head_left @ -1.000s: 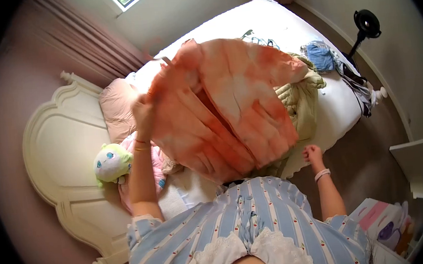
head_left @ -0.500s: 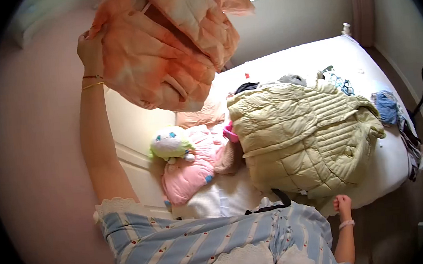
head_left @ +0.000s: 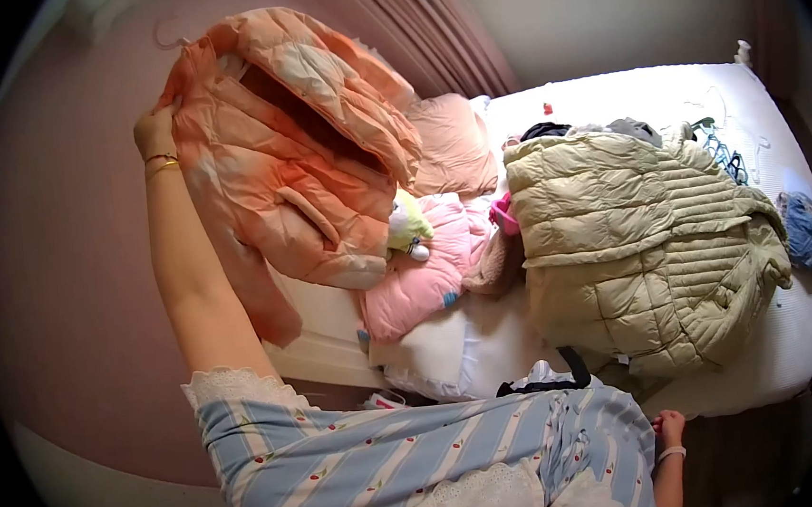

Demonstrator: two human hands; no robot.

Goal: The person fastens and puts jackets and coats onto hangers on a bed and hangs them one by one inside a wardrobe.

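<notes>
An orange-and-cream tie-dyed puffer jacket (head_left: 325, 188) hangs in front of me on the left, its front partly parted and one sleeve dangling. My left hand (head_left: 156, 135) is raised and closed on the jacket's edge near the shoulder. A thin hanger hook (head_left: 169, 34) sticks up above the collar. Low on the right, beside the bed's near edge, my right hand (head_left: 669, 426) hangs with curled fingers, and nothing shows in it. A pale green puffer jacket (head_left: 606, 247) lies spread on the bed.
On the bed (head_left: 622, 93) are a peach pillow (head_left: 455, 145), a pink plush cushion (head_left: 419, 295), a partly hidden plush toy (head_left: 410, 223), blue hangers (head_left: 727, 157) and bundled denim (head_left: 802, 227). A pink wall (head_left: 74, 280) stands at the left, and a curtain (head_left: 426, 23) hangs behind.
The orange jacket has come lower in view and hangs more fully, now covering part of the plush toy. My view has shifted left, and the hanger hook now shows.
</notes>
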